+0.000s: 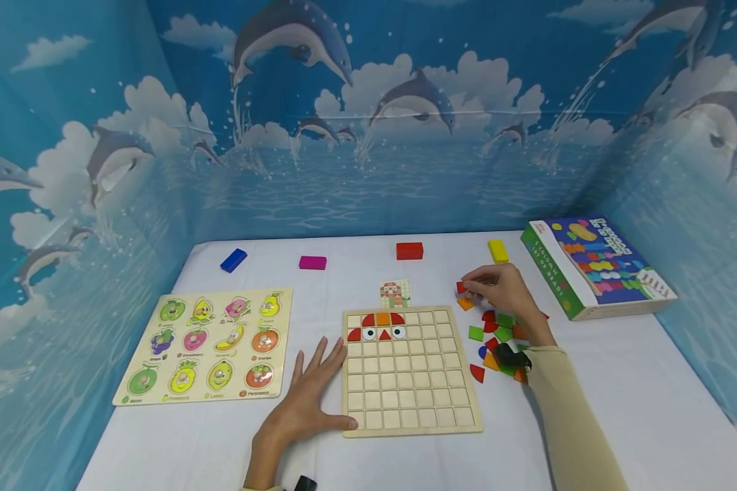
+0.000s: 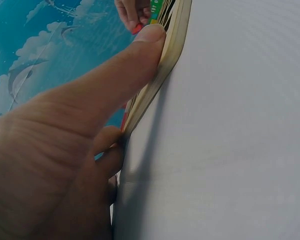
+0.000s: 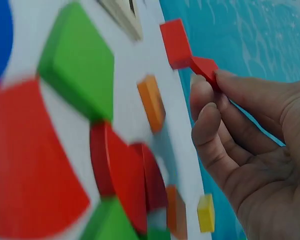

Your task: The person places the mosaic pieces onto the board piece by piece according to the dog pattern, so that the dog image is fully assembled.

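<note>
"How does the left hand (image 1: 304, 402) sit?"
"Fingers (image 1: 316, 356) spread and pointing forward, thumb (image 1: 338, 421) stretched out sideways."
"And the right hand (image 1: 505, 290)?"
"Further forward, curled into a pinch at the tips, its forearm (image 1: 577, 423) slanting in from the lower right in the head view"

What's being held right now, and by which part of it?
The right hand pinches a small flat red piece by one end; the left hand touches the pale wooden gridded board.
</note>
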{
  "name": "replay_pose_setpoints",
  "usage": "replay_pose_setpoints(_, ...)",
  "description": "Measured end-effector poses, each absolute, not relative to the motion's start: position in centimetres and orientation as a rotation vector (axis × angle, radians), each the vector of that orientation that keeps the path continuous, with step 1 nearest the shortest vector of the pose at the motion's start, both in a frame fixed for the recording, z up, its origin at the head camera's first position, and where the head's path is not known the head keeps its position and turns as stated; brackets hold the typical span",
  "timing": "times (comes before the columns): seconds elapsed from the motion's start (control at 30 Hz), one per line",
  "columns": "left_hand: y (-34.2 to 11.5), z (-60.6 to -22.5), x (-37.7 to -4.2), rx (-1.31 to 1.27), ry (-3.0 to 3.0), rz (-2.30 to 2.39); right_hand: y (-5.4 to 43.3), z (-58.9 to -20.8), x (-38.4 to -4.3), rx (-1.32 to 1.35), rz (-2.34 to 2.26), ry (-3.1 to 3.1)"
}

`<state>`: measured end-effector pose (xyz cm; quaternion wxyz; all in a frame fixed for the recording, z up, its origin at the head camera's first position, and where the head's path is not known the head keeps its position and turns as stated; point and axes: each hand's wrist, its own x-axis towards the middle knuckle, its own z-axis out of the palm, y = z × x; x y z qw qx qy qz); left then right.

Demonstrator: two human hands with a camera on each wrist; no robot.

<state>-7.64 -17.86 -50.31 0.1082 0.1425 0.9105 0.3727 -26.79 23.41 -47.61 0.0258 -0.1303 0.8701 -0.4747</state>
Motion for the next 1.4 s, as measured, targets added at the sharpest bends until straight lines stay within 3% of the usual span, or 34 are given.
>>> replay_pose_setpoints(1.4,-18.0,-50.5,-7.8,0.392,2.669,1.076,17.0,-47.6,-25.7,-0.709,-1.428,2.194)
